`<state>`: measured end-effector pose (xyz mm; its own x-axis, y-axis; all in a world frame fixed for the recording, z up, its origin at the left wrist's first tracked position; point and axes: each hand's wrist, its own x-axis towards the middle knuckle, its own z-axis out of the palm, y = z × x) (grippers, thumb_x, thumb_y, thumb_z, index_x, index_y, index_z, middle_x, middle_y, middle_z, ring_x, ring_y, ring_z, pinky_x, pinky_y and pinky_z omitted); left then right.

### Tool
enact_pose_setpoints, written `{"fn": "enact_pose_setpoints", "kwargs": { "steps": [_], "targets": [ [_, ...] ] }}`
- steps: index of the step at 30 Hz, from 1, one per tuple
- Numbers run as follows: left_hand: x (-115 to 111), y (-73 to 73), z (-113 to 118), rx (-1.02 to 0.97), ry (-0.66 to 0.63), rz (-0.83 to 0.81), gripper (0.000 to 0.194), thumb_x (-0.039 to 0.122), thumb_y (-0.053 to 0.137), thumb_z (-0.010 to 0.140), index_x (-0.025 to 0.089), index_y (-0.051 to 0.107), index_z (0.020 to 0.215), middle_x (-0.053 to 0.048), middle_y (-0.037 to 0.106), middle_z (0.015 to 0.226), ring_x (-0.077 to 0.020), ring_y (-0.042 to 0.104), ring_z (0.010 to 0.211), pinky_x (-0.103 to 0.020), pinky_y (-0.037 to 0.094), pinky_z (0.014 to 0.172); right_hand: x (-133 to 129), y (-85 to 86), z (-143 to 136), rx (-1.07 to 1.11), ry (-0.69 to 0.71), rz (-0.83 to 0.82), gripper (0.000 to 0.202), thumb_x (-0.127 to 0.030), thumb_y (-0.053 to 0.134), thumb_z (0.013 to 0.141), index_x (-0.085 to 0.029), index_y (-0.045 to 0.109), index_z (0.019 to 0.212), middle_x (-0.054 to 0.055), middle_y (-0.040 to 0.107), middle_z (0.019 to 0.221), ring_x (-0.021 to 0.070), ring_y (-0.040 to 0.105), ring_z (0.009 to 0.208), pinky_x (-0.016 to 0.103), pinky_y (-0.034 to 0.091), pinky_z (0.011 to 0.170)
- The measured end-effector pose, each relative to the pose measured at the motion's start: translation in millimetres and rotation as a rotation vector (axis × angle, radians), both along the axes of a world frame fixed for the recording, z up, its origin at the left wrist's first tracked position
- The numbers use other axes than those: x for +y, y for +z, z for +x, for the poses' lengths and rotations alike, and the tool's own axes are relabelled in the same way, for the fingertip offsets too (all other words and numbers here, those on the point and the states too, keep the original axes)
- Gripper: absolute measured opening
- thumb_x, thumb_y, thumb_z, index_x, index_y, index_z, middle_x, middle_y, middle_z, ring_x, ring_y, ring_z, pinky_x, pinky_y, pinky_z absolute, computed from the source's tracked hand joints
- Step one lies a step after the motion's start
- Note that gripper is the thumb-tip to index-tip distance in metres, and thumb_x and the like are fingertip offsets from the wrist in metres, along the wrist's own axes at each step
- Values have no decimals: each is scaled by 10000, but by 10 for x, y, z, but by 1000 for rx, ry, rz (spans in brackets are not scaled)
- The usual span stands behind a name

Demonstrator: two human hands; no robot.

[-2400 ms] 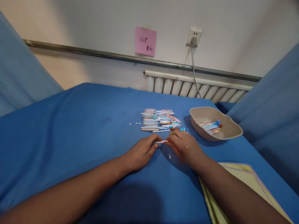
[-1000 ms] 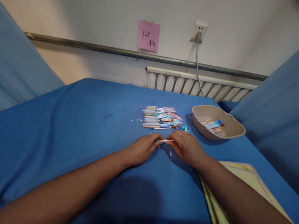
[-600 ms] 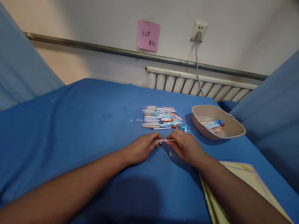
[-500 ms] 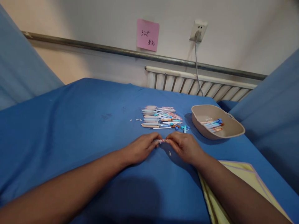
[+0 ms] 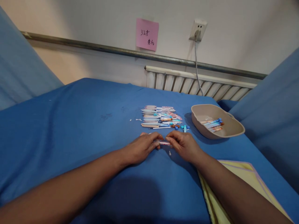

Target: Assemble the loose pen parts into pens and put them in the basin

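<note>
Between my two hands, low over the blue cloth, is a slim whitish-pink pen. My left hand is closed on its left part, the fingers curled round it. The fingertips of my right hand pinch its right part. My fingers hide both ends of the pen. Just beyond my hands lies a row of pen barrels, thin refills and caps in pink, white, blue and brown. A small white piece rests on the cloth below my right fingers.
A beige basket holding several blue and orange pens stands at the right. Under my right forearm lies a folded yellow cloth. Tiny white bits lie left of the row. Behind the blue-covered surface are a radiator and a plugged-in cable.
More of the pen now shows between my hands, and it sits slightly lower. My right fingers have shifted a little along it. The row and the basket stay as they were.
</note>
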<state>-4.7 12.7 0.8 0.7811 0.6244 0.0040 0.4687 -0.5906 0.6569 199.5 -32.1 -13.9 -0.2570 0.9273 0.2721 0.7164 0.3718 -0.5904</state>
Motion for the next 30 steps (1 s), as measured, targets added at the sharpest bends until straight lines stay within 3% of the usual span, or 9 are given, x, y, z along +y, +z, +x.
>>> {"fn": "enact_pose_setpoints", "kwargs": {
  "steps": [4,9,12,23,30],
  "targets": [
    [16,-15,8,-55,7,-111,241,336,363,936,208,543,1034,-6,636,842,-166,559,809,-301,402,797,29,-46,5,219,-31,-77,256,-384,570,830,-198,578,1007,9,656,744,147,599,648,256,432,591],
    [61,-19,7,-256,12,-449,287,362,345,937,150,517,1023,-43,609,875,-132,542,713,-274,446,697,116,-100,6,681,-88,-225,257,-415,659,723,-188,587,818,-25,588,632,122,556,540,247,441,527],
    [81,-13,1,-327,50,-558,274,354,421,912,138,504,1059,-50,603,902,-118,537,695,-272,446,690,161,-104,4,835,-109,-307,285,-422,697,676,-179,580,768,-26,594,593,118,564,523,260,468,551],
    [81,30,37,-245,140,-568,221,353,564,826,135,594,847,0,594,723,-91,506,578,-217,397,555,170,-102,-72,833,-142,-221,296,-457,681,691,-189,583,768,-43,584,525,110,550,442,228,438,444],
    [68,-9,56,-336,87,-890,316,405,582,821,130,598,977,-38,663,799,-78,531,506,-212,406,503,187,-122,-41,876,-126,-332,406,-543,581,756,-160,607,889,-26,602,542,109,552,440,222,434,455]
  ]
}}
